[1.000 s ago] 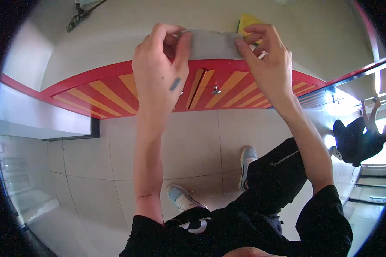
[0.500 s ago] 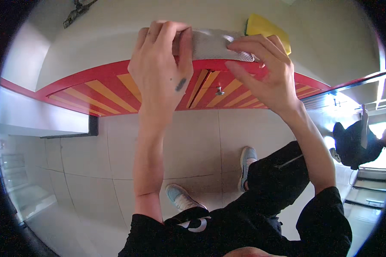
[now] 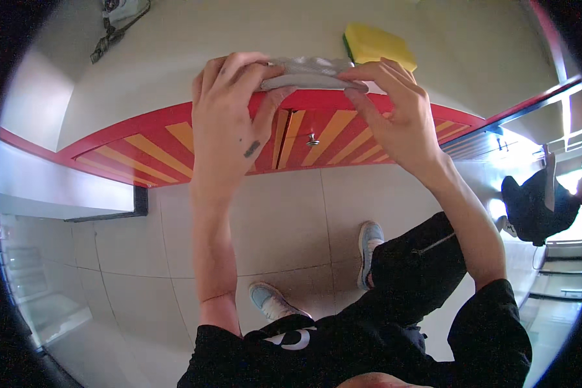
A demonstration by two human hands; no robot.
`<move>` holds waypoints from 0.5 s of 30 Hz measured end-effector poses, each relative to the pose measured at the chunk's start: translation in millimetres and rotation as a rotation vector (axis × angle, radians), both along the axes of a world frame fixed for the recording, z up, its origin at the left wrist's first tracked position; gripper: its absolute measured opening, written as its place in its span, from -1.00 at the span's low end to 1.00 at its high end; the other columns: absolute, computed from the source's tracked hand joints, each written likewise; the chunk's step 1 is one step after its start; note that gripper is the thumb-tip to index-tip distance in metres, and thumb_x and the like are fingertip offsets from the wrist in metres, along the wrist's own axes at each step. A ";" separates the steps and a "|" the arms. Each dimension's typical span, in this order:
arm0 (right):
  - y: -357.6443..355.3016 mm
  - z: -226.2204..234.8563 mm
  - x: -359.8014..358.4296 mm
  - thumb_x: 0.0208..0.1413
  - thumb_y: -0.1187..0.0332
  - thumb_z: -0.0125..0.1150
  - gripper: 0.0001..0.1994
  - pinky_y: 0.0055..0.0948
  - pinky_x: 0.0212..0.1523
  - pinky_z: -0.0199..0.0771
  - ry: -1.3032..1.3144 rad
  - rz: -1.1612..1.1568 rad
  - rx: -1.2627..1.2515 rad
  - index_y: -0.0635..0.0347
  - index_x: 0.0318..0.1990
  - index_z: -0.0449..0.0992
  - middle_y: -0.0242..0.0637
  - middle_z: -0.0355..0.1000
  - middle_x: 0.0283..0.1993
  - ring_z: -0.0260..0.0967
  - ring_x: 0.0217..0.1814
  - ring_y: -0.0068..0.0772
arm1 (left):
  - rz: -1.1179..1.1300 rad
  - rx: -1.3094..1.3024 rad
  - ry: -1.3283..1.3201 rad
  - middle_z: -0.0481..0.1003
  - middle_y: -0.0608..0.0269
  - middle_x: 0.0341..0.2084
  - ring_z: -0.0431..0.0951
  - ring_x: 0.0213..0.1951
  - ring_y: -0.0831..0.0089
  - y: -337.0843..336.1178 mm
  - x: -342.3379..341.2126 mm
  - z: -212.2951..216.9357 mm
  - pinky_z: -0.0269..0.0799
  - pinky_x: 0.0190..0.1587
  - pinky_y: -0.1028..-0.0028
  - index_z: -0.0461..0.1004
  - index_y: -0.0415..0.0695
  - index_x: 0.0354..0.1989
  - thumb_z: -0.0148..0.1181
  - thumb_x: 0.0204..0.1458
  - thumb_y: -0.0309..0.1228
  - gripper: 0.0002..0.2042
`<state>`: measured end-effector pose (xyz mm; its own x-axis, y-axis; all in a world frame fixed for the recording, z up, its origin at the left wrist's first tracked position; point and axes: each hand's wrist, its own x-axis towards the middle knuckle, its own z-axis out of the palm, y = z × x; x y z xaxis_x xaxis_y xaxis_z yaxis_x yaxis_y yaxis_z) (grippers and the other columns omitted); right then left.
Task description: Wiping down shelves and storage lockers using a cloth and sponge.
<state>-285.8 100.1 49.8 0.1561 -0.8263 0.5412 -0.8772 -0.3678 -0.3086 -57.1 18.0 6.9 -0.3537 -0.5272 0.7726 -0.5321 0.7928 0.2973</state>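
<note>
A light grey textured cloth [image 3: 310, 79] lies folded along the front edge of the pale counter [image 3: 239, 32]. My left hand [image 3: 229, 103] pinches its left end, the thumb below and the fingers curled over the top. At the other end my right hand [image 3: 394, 107] grips the cloth between thumb and fingers. A raised fold runs along the cloth between the two hands. Just beyond my right hand sits a yellow sponge [image 3: 380, 46] with a dark green side.
Below the counter is a red cabinet front [image 3: 343, 132] with orange stripes and a small metal knob [image 3: 312, 140]. A dark cord-like item [image 3: 110, 35] lies at the far left. To the right, a person in dark clothes [image 3: 540, 204] is near a bright window.
My right thumb and fingers have closed on the cloth's right end. The cloth, flatter before, is now bunched into a narrower fold. The view has shifted slightly.
</note>
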 end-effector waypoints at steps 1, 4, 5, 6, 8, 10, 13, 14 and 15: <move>1.4 1.1 -0.8 0.16 0.50 0.39 -0.77 -0.30 0.16 0.52 -0.032 -0.009 0.022 0.18 -0.03 0.64 -0.26 0.59 0.00 0.47 0.00 -0.30 | -0.029 0.012 0.016 0.55 0.42 -0.05 0.45 -0.04 0.34 0.2 -1.0 0.4 0.33 0.12 0.39 0.64 -0.14 -0.13 0.36 0.15 -0.34 -0.81; 2.2 -1.0 -2.3 0.17 0.49 0.40 -0.78 -0.31 0.09 0.55 -0.139 -0.002 0.021 0.19 -0.03 0.63 -0.23 0.59 -0.02 0.49 -0.07 -0.31 | -0.036 0.059 0.057 0.54 0.38 -0.10 0.44 -0.05 0.33 3.5 -2.6 2.8 0.30 0.13 0.35 0.62 -0.14 -0.18 0.39 0.12 -0.32 -0.81; 2.0 -1.8 -2.5 0.18 0.48 0.40 -0.78 -0.32 0.05 0.56 -0.191 0.003 0.020 0.20 -0.03 0.63 -0.22 0.59 -0.03 0.50 -0.10 -0.31 | -0.039 0.083 0.079 0.54 0.36 -0.13 0.44 -0.05 0.33 4.8 -2.8 3.8 0.29 0.14 0.33 0.62 -0.13 -0.20 0.40 0.11 -0.31 -0.80; 1.8 -2.1 -2.4 0.18 0.48 0.40 -0.78 -0.33 0.02 0.58 -0.243 0.008 0.020 0.21 -0.03 0.62 -0.20 0.59 -0.03 0.51 -0.13 -0.31 | -0.042 0.107 0.101 0.54 0.34 -0.16 0.44 -0.05 0.32 6.1 -2.8 5.0 0.28 0.15 0.31 0.61 -0.13 -0.22 0.41 0.09 -0.30 -0.80; 0.8 -3.6 -3.5 0.18 0.47 0.41 -0.78 -0.35 -0.03 0.58 -0.251 0.011 0.008 0.22 -0.02 0.62 -0.20 0.60 -0.04 0.50 -0.15 -0.33 | -0.038 0.142 0.112 0.54 0.33 -0.14 0.44 -0.06 0.32 9.2 -5.2 5.3 0.29 0.14 0.32 0.61 -0.14 -0.21 0.40 0.11 -0.31 -0.81; -0.5 -4.3 -3.6 0.19 0.46 0.41 -0.77 -0.40 -0.11 0.58 -0.265 0.019 -0.018 0.23 -0.02 0.61 -0.19 0.60 -0.05 0.50 -0.19 -0.35 | -0.026 0.210 0.133 0.53 0.31 -0.09 0.44 -0.06 0.33 13.6 -7.5 6.7 0.33 0.11 0.34 0.60 -0.17 -0.20 0.38 0.14 -0.34 -0.82; -2.5 -3.5 -0.6 0.19 0.44 0.42 -0.77 -0.44 -0.17 0.58 -0.261 -0.010 -0.032 0.23 -0.02 0.61 -0.20 0.59 -0.07 0.48 -0.21 -0.37 | -0.003 0.274 0.171 0.54 0.31 -0.09 0.44 -0.06 0.32 18.4 -12.6 9.7 0.33 0.11 0.34 0.58 -0.17 -0.23 0.37 0.14 -0.35 -0.84; -3.7 -3.1 1.6 0.19 0.44 0.42 -0.78 -0.46 -0.19 0.57 -0.250 -0.043 -0.034 0.23 -0.04 0.62 -0.21 0.58 -0.07 0.48 -0.20 -0.38 | 0.015 0.303 0.197 0.54 0.31 -0.11 0.43 -0.07 0.32 19.7 -14.8 10.6 0.31 0.11 0.33 0.57 -0.15 -0.27 0.38 0.12 -0.36 -0.85; -4.7 -2.9 3.1 0.19 0.44 0.43 -0.79 -0.47 -0.21 0.56 -0.239 -0.076 -0.035 0.23 -0.05 0.63 -0.22 0.58 -0.08 0.47 -0.20 -0.39 | 0.033 0.333 0.223 0.54 0.32 -0.13 0.43 -0.07 0.31 20.4 -16.9 10.8 0.29 0.11 0.31 0.56 -0.13 -0.31 0.39 0.09 -0.37 -0.86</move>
<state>-282.7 95.4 46.9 -0.0416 -0.8108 0.5838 -0.8061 -0.3180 -0.4991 -74.0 38.4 17.7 -0.1750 -0.7699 0.6137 -0.4491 0.6171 0.6461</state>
